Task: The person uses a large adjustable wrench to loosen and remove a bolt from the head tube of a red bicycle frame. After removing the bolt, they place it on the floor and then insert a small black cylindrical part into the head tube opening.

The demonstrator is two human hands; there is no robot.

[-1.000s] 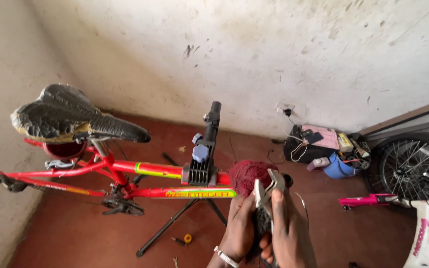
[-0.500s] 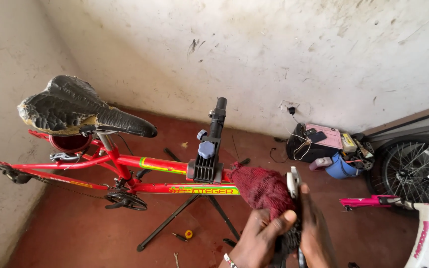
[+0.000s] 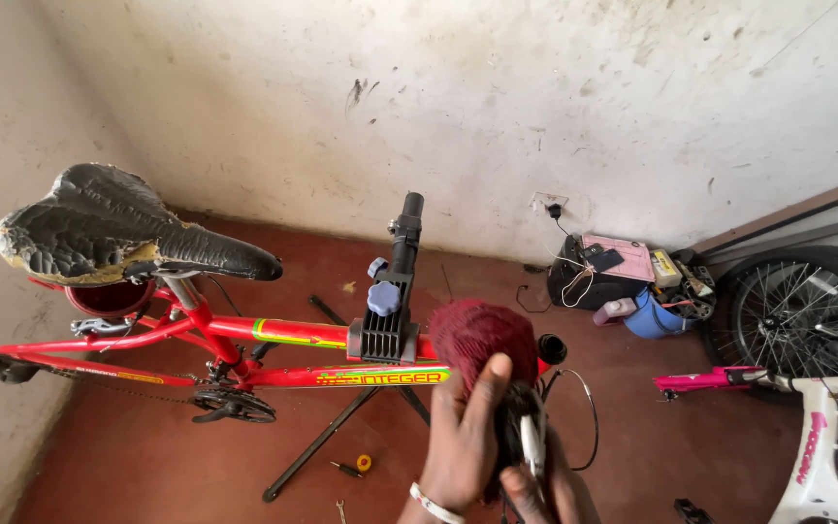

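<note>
A red bicycle frame (image 3: 293, 335) with a worn black saddle (image 3: 118, 228) is held in the black clamp (image 3: 385, 330) of a repair stand. A dark red knitted cloth (image 3: 482, 335) covers the front end of the frame. My left hand (image 3: 463, 446) grips the lower part of that cloth, thumb pointing up against it. Low in the frame and partly cut off, my right hand (image 3: 545, 490) holds a silver and black metal tool (image 3: 532, 442) just right of the left hand. A thin cable (image 3: 586, 408) loops out beside them.
A white and pink bicycle (image 3: 817, 427) and a spoked wheel (image 3: 797, 311) stand at the right. A black bag with clutter (image 3: 603, 272) and a blue container (image 3: 647, 320) sit by the wall. A small screwdriver (image 3: 351, 468) lies on the red floor near the stand legs.
Both hands have dropped lower in view while the tool stays between them. The view has tilted up and shifted slightly, so the bicycle sits a bit further right.
</note>
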